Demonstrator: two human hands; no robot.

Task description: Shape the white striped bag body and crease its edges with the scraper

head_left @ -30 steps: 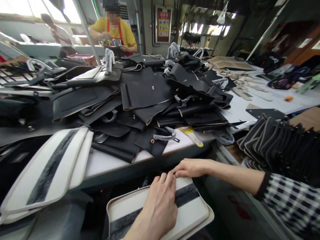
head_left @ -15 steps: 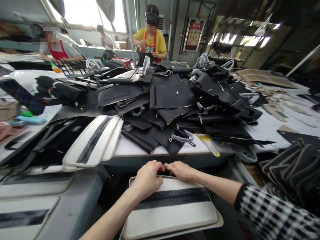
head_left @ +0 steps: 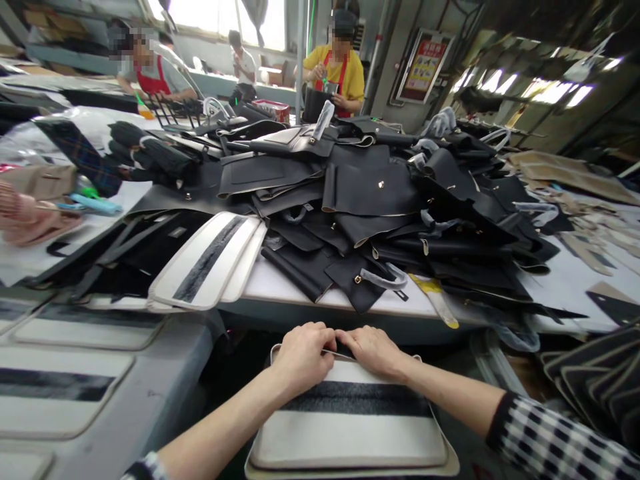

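A cream padded panel (head_left: 350, 437) with a dark stripe across it lies below the table's near edge, close to me. My left hand (head_left: 304, 352) is curled over its far edge, fingers bent down on the rim. My right hand (head_left: 373, 348) sits beside it, fingers pinched on the same far edge. The two hands almost touch at the middle of that rim.
A big heap of black leather pieces (head_left: 380, 193) covers the white table (head_left: 280, 283). More cream striped panels lie on its near left corner (head_left: 210, 260) and on the grey surface at left (head_left: 55, 383). Dark stacked pieces (head_left: 595, 380) stand at right. Other people work at the far end.
The view swung left and up. My hands moved from one corner of the panel to the middle of its far edge, and the panel now lies square in front of me.
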